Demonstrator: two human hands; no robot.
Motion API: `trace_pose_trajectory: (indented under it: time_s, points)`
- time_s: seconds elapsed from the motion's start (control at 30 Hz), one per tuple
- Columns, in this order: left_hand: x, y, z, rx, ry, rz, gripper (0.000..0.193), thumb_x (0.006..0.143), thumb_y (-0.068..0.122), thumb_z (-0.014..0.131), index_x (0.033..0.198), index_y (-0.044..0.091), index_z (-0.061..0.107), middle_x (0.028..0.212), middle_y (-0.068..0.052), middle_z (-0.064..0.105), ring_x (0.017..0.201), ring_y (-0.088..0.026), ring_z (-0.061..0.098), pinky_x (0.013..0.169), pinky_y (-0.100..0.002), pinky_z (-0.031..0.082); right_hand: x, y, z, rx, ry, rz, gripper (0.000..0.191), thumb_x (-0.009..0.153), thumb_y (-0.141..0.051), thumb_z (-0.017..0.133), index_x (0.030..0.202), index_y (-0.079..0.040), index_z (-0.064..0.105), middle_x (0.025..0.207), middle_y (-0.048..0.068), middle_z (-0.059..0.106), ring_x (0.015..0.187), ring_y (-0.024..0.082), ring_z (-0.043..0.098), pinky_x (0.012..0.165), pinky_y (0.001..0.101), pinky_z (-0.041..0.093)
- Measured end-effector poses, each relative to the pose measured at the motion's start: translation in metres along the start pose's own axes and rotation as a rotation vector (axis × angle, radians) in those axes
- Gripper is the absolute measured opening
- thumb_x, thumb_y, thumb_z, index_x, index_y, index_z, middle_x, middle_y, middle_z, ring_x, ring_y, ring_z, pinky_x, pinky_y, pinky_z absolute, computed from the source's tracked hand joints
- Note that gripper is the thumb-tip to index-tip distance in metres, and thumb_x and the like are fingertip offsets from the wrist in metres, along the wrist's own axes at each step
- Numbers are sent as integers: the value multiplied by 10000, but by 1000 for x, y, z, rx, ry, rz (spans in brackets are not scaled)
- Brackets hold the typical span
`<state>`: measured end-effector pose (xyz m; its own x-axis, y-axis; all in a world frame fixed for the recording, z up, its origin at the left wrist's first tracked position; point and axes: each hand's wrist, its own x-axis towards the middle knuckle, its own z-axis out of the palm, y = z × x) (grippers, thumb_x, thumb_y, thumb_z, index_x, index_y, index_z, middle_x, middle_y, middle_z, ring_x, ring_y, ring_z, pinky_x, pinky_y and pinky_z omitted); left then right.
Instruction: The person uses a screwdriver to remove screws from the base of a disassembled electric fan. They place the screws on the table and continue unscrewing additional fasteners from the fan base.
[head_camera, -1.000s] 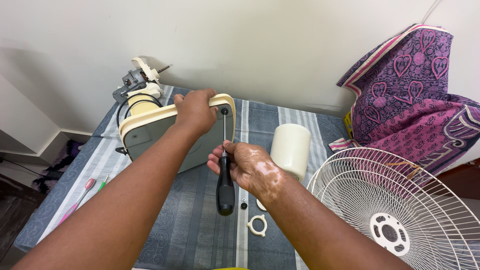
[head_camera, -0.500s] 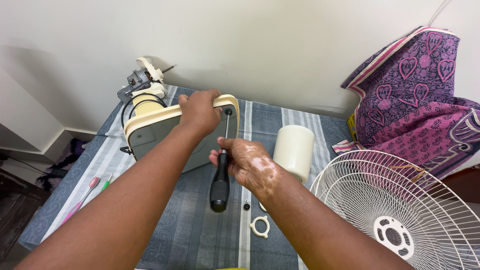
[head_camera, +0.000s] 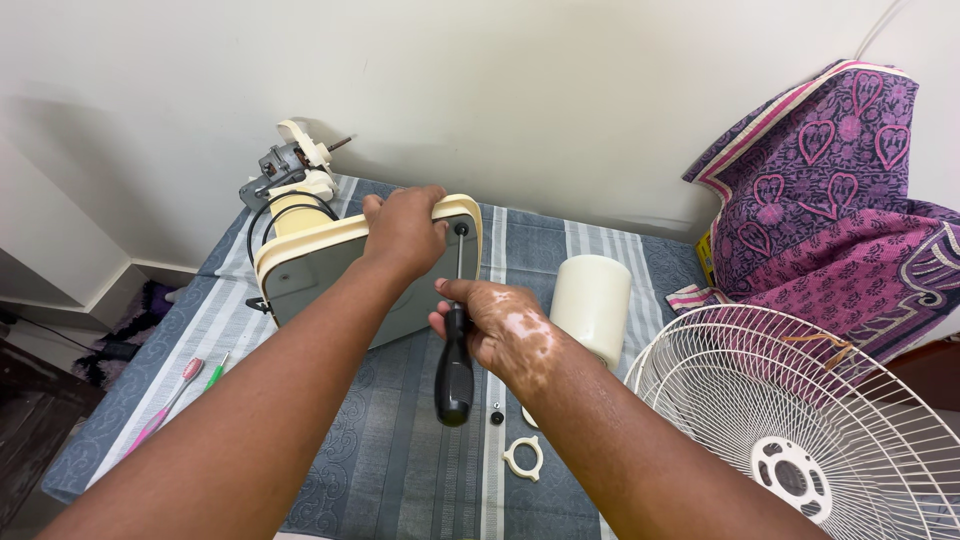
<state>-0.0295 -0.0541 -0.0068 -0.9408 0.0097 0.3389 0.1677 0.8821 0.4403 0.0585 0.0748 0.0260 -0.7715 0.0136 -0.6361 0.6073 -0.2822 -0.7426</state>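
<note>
- Fan base (head_camera: 330, 275), cream rim with grey underside, is tipped on its edge at the table's 11 o'clock. Our left hand (head_camera: 405, 232) grips its top rim, fingers curled over and pressed together. If that grip slackens, we judge the base could tip flat and knock the tool off its screw.
- Wire fan guard (head_camera: 800, 430) sits at 4 o'clock, partly over the table edge; a bump from our right elbow could send it off.
- Screwdriver (head_camera: 455, 340), black handle and thin shaft, has its tip at the base's upper right corner. Our right hand (head_camera: 500, 335) wraps the handle, fingers closed around it. An off-axis push could make the tip slip and chew the screw head, or jab the left fingers just beside it.
- Small black screw (head_camera: 497, 417) and cream ring nut (head_camera: 523, 458) lie loose at 6 o'clock on the striped grey cloth (head_camera: 400, 470); either could roll away.
- Packages, labels: we see only a yellow box corner (head_camera: 708, 256) at 3 o'clock under the purple fabric (head_camera: 830, 190); no label can be made out.
</note>
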Motion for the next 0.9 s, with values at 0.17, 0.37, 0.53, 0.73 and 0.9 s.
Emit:
trace_pose_trajectory:
  time_s: [0.17,0.37,0.53,0.73,0.9]
  points:
    - [0,1,1,7,-6,-7,378,856,159,750,1229,131,700,1092,-70,731,1160,-258,611,1026,-492,303,0,2,-4,24,45,5,247,855,-4,780,988,89,593,844,121,618,624,111,624,540,195,614]
    - [-3,-2,1,-10,22,20,382,853,156,751,1231,125,698,1103,-62,731,1154,-250,613,1022,-490,302,4,4,-13,46,-26,7,244,841,12,790,952,73,581,836,127,592,509,69,515,446,161,503]
    - [-2,-1,0,-10,-7,-10,366,871,165,744,1233,138,699,1098,-59,735,1162,-248,615,1047,-504,301,5,0,-18,2,-90,-13,223,944,-136,709,992,44,587,859,94,575,508,70,474,413,185,427]
    - [-4,-3,3,6,64,62,414,824,157,767,1230,119,693,1117,-81,715,1152,-269,599,1025,-522,296,21,-12,-28,50,-55,-80,288,1024,-240,551,1059,36,626,902,114,620,573,70,463,420,187,393]
    - [3,-3,1,-32,-3,3,312,894,183,717,1202,139,714,1038,-77,747,1082,-270,651,1022,-499,313,55,-17,-25,-49,-20,-151,293,992,-207,665,1085,69,637,878,116,626,569,63,512,394,178,360]
